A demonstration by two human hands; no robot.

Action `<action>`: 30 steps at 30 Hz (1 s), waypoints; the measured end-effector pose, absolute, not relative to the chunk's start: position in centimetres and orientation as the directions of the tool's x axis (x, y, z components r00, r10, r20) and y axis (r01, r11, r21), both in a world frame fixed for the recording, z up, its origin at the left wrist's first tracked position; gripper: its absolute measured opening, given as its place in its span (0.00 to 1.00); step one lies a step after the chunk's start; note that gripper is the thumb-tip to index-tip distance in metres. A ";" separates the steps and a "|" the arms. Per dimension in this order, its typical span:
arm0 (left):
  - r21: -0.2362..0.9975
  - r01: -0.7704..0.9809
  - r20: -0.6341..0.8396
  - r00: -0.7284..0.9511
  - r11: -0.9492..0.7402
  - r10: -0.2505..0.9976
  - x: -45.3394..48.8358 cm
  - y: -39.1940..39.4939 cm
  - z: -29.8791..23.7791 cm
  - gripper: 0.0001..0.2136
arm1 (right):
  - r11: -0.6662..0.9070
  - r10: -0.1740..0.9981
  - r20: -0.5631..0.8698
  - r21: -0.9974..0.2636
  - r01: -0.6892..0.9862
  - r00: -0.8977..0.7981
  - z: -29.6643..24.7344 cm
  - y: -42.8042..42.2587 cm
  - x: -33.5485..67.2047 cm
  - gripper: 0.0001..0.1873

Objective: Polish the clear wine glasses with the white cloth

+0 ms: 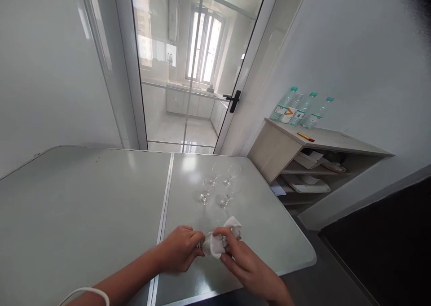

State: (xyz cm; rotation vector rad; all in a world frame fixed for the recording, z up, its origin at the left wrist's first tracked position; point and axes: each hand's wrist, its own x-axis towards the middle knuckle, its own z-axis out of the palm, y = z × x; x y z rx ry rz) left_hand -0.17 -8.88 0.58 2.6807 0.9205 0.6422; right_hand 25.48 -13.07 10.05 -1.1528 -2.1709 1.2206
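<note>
My left hand is closed on a clear stemmed glass, gripping it at its left end. The glass lies roughly sideways above the table, and much of it is hidden by fingers and cloth. In my right hand is a white cloth, pinched between thumb and fingers and pressed against the glass. A loose corner of the cloth sticks up behind the fingers. Beyond both hands, several clear stemmed glasses stand upright in a group, among them a near-right glass and a near-left glass.
The pale table has a metal seam running across it. On the right, a wooden shelf unit carries several plastic bottles and a yellow-red tool. A glass door stands behind the table.
</note>
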 end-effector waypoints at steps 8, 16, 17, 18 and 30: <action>0.437 0.528 0.245 0.709 -0.728 0.662 0.2 -9.4 0.9 0.06 | 0.184 0.930 -0.092 -0.721 0.668 -0.355 8.1 -13.7 24.6 0.34; 0.769 0.332 0.280 0.593 -0.546 0.755 0.7 -9.3 2.4 0.08 | 0.221 0.968 0.245 -0.941 0.256 0.063 5.0 -13.9 22.9 0.26; 0.768 0.327 0.295 0.582 -0.550 0.758 0.6 -9.2 2.4 0.09 | 0.209 0.971 0.222 -0.968 0.140 0.083 4.8 -13.9 22.8 0.26; 0.759 0.329 0.311 0.575 -0.562 0.757 0.5 -9.2 2.3 0.09 | 0.190 0.979 0.192 -0.981 0.043 0.067 4.8 -13.8 22.8 0.24; 0.455 0.478 0.532 0.530 -0.751 0.660 -0.1 -8.7 1.3 0.06 | 0.526 0.850 0.430 -0.710 0.468 -0.303 5.8 -14.3 23.5 0.08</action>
